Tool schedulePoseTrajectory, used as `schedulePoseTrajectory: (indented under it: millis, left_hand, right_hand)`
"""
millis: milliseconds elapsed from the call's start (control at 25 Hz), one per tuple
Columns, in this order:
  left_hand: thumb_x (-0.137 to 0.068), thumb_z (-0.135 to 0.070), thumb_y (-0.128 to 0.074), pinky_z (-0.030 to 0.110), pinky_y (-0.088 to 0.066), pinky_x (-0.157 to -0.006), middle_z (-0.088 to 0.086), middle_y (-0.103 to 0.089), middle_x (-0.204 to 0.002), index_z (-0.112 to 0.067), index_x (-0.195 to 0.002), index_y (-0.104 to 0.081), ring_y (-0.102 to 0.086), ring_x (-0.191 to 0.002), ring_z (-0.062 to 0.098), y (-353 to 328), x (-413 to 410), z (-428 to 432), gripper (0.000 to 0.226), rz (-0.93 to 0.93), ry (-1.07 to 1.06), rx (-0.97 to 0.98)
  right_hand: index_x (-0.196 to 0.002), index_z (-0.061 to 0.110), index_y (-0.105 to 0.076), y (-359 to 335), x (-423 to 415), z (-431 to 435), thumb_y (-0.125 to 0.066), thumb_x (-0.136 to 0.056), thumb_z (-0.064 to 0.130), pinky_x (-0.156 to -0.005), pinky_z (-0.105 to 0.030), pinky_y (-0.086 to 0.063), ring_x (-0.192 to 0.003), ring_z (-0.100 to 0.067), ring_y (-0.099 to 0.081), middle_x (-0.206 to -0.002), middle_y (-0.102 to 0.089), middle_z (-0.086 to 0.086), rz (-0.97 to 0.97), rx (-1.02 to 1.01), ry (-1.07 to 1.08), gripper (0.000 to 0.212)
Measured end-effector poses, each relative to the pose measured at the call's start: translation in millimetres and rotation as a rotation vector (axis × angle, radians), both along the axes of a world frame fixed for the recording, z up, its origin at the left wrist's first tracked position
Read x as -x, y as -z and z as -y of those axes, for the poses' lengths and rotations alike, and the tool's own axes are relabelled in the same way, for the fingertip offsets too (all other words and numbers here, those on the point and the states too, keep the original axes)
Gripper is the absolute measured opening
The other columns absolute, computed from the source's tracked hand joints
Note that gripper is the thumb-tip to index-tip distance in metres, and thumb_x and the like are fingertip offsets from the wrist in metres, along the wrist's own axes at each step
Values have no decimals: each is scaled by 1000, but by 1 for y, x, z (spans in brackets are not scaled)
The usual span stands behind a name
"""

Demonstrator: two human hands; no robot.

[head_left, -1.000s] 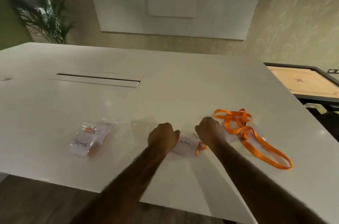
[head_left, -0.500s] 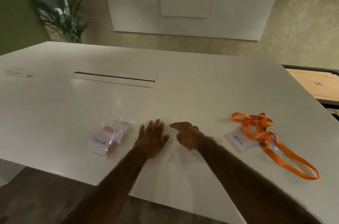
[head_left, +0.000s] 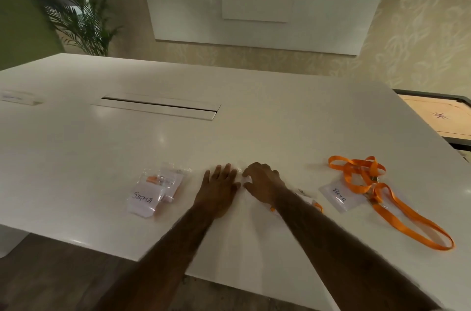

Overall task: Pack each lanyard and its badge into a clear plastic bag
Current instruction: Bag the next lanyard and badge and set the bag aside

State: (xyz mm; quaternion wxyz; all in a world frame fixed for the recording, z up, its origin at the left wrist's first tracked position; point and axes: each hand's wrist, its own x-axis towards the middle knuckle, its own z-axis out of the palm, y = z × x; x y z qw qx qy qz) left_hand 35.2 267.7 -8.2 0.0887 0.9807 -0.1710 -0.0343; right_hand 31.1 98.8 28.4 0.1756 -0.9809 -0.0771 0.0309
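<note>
Worktop (head_left: 254, 119), inspected left to right.

Packed bag marked SIGMA (head_left: 155, 192): lies at the left hand's 9 o'clock, near it but apart, with orange strap visible inside. Judged complete.

Left hand (head_left: 219, 189): palm down on the worktop, grip spread flat, holding nothing.

Clear plastic bag (head_left: 239, 171): only a faint glint shows between the two hands, and its outline cannot be made out.

Right hand (head_left: 263, 184): fingers arched with tips down at that glint. Whether the grip pinches the film cannot be told.

Step in hand, by judgement: separating and opening an empty bag. Recommended: the flat left palm pins one layer while the right fingertips rub up the other at the mouth. Lift only once an edge is caught, since thin film slides on a glossy surface.

Partly hidden lanyard (head_left: 318, 207): orange ends show at the right forearm's edge, at the right hand's 4 o'clock. The forearm lies over it and may drag it.

BETA badge (head_left: 337, 199) and its loose orange lanyard (head_left: 379, 187): unpacked, at the right hand's 3 o'clock, well apart.

Surroundings: cable slot (head_left: 158, 104) at 11 o'clock and carrom board (head_left: 438, 117) beyond the right edge. Neither obstructs.
</note>
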Motion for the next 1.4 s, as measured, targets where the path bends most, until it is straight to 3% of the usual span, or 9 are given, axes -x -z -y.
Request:
schedulePoseTrajectory:
  millis: [160, 360, 600, 800, 920, 1040, 1200, 1320, 1400]
  left_hand:
    - [-110, -35, -21, 44, -4, -126, -3, -19, -167, -26, -157, -26, -10, -156, 21, -3, -10, -6, 49, 43, -8, 43]
    - [-109, -36, -24, 40, -7, -126, -5, -36, -161, -26, -152, -40, -24, -152, 18, -12, -17, -10, 47, 118, -46, 189]
    - [-108, -37, -25, 44, -7, -125, -7, -44, -156, -30, -151, -41, -28, -150, 17, -13, -25, -10, 46, 65, 13, 146]
    - [-109, -38, -31, 40, -16, -123, -5, -58, -144, -26, -141, -54, -46, -139, 15, -14, -28, -14, 42, 174, -10, 261]
    - [-108, -39, -34, 37, -33, -112, -3, -73, -117, -21, -123, -68, -67, -111, 18, -30, -35, -18, 41, 302, 4, 399]
    - [-106, -38, -42, 30, -51, -85, -7, -76, -98, -21, -114, -71, -70, -90, 14, -53, -39, -16, 34, 329, 29, 561]
    - [-103, -30, -51, 22, -52, -76, -14, -74, -81, -24, -108, -73, -69, -80, 0, -85, -45, -3, 23, 285, 50, 737]
    - [-98, -22, -59, 14, -50, -67, -8, -73, -69, -19, -97, -76, -69, -66, 2, -103, -49, 15, 17, 196, 52, 891]
    - [-94, -17, -65, 16, -50, -63, -4, -72, -64, -17, -90, -76, -67, -59, 8, -112, -49, 29, 12, 108, 5, 1014]
  right_hand:
    - [-134, 27, -56, -5, -3, 6, -57, -90, 13, -106, -39, -34, -133, -22, -43, -143, -51, 4, -10, -12, -37, 46]
    - [-140, 28, -52, -7, -6, 5, -63, -93, 25, -107, -40, -38, -132, -21, -45, -145, -49, 4, 67, -23, -45, 49]
    - [-124, 25, -64, -13, -13, 6, -61, -96, 23, -102, -39, -44, -123, -19, -50, -128, -60, 4, 148, -63, -87, 28]
    - [-136, 25, -57, -17, -18, 5, -50, -93, 6, -106, -37, -43, -127, -19, -49, -136, -58, 4, 130, -142, -53, 48]
    - [-142, 27, -52, -25, -24, 8, -54, -94, 11, -106, -36, -43, -128, -18, -48, -141, -55, 4, 171, -162, -39, 51]
    - [-127, 24, -64, -39, -30, 12, -58, -97, 20, -101, -31, -44, -121, -15, -52, -131, -62, 7, 264, -216, -21, 31]
    - [-97, 21, -76, -79, -30, 27, -58, -96, 22, -86, -31, -52, -97, -11, -65, -104, -74, 7, 257, -342, 41, 18]
    - [-84, 14, -74, -106, -20, 49, -62, -90, 13, -67, -29, -54, -74, -13, -70, -85, -76, 0, 156, -502, 68, 13]
    - [-85, 6, -72, -117, -14, 66, -63, -90, 9, -56, -27, -49, -63, -15, -68, -78, -75, -5, 135, -650, 143, 11]
